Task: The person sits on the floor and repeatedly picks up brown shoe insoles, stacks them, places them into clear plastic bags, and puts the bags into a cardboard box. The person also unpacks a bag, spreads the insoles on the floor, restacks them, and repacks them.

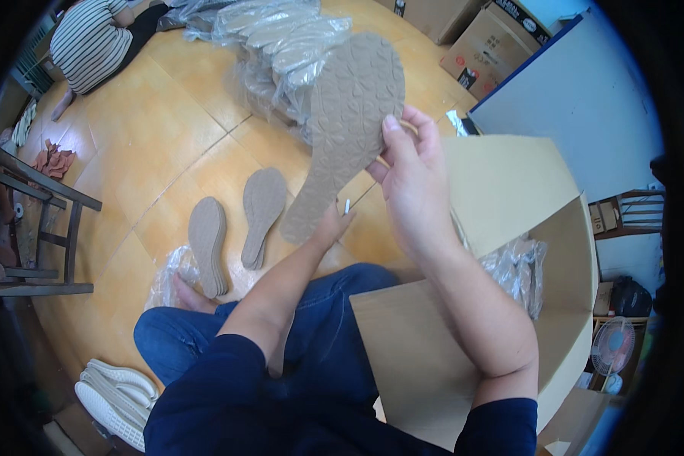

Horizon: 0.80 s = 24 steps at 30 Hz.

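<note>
My right hand (412,156) pinches the edge of a brown shoe sole (357,99) with a raised, patterned face, holding it up in front of me. Below its narrow end is my left hand (333,226), partly hidden by the sole. A small white stick (347,206) shows at the left hand's fingers; its exact kind is too small to tell. On the floor lie a stack of brown soles (207,239) and a smaller pile of similar soles (264,209).
An open cardboard box (410,342) with plastic-wrapped contents (517,266) stands at my right. Bagged soles (289,53) are heaped ahead. White soles (114,395) lie at lower left, near a wooden stool (72,243). Another person (91,42) sits at far left.
</note>
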Each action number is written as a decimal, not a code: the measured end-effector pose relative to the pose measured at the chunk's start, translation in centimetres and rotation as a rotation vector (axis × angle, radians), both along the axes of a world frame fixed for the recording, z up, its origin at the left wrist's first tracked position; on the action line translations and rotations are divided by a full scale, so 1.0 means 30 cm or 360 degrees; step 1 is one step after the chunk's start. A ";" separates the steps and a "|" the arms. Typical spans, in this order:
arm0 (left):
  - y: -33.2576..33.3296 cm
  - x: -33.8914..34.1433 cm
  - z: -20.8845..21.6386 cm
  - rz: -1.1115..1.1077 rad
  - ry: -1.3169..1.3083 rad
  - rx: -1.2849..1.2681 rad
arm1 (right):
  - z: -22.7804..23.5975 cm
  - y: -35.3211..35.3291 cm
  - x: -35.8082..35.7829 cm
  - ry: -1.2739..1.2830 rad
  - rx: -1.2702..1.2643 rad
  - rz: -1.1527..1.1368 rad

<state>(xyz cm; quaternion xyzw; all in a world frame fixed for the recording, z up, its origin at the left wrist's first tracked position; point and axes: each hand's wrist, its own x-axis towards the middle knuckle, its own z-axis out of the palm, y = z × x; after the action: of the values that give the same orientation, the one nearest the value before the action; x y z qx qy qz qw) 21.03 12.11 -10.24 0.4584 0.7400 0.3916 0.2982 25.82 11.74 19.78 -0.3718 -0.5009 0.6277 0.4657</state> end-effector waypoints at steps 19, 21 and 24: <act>-0.300 -0.201 0.710 -0.0244 -0.1956 0.0830 | -0.009 -0.065 -0.026 -0.0099 -0.0280 0.0443; -0.343 -0.202 0.773 -0.0249 -0.2060 0.0632 | -0.002 -0.078 -0.022 -0.0123 -0.0292 0.0564; -0.389 -0.183 0.820 -0.0206 -0.2183 0.0724 | 0.008 -0.100 -0.009 -0.0107 -0.0189 0.0673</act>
<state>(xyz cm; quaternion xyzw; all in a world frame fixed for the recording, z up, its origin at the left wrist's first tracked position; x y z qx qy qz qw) 15.53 0.45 14.37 0.2030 0.2580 0.7168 0.6152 25.54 8.72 20.02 -0.3060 -0.5451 0.7270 0.2840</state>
